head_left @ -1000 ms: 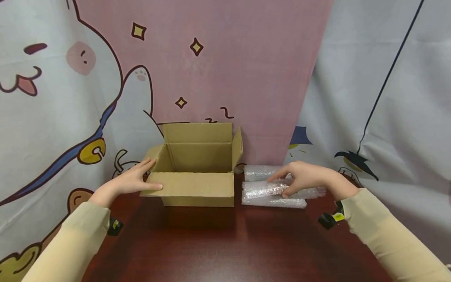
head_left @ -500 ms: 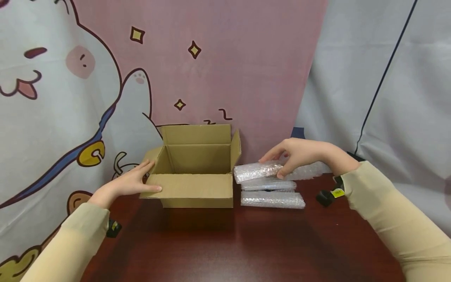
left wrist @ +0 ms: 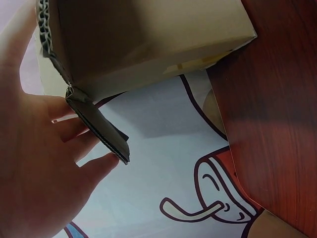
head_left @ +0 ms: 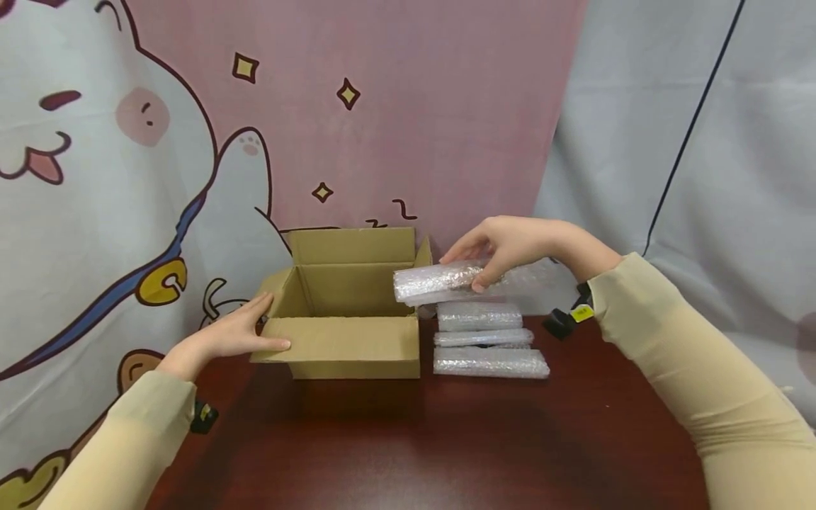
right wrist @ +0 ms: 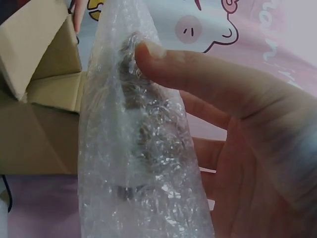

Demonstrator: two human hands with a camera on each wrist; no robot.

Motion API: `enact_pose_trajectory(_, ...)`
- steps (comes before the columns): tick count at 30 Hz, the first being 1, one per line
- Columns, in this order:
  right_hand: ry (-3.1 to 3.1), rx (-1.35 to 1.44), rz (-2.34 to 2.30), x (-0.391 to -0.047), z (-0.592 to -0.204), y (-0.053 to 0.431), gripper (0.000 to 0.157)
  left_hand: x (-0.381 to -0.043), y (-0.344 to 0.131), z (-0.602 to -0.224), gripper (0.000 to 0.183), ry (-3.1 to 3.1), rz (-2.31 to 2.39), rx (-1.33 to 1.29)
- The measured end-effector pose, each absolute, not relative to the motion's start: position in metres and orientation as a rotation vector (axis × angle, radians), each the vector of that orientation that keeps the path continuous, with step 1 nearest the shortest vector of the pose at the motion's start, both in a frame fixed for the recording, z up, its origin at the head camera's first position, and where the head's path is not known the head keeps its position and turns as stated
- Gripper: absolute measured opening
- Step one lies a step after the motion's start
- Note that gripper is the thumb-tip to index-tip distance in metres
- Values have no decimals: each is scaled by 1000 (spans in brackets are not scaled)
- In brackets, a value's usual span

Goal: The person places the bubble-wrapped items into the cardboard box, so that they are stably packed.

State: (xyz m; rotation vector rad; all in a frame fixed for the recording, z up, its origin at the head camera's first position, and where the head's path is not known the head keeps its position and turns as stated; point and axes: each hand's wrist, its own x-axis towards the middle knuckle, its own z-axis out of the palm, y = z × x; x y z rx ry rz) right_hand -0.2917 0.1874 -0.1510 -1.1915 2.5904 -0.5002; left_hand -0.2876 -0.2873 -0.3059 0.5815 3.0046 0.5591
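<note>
The right hand pinches a bubble-wrapped bundle; only the wrist view shows its thumb pressing the wrap. The left hand rests straight-fingered on the cardboard box, its side flap between the fingers.

A dark wooden table carries a cardboard box and bubble-wrapped bundles.

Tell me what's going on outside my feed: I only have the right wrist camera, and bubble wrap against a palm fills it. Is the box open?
Observer: Yes, the cardboard box has its flaps up and nothing shows inside it.
Operator: Where's the other hand?
Observer: The left hand rests on the box's left flap, thumb along the front flap.
Operator: How does my bundle sit relative to the box?
Observer: The right hand holds the bubble-wrapped bundle in the air, its left end over the box's right edge.
Operator: Any more bundles?
Observer: Three more wrapped bundles lie on the table, right of the box.
</note>
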Motion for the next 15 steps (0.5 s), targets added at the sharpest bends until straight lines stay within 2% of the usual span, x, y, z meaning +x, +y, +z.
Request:
enact_pose_trajectory(8,2589,-1253,-539,-298,-137,163,52,-289,-289,-306,114,3017,562,582)
enact_pose_trajectory(15,2595,-1286,-564,-306,-140,140,53,-287,-287,-305,113,3017,552,595)
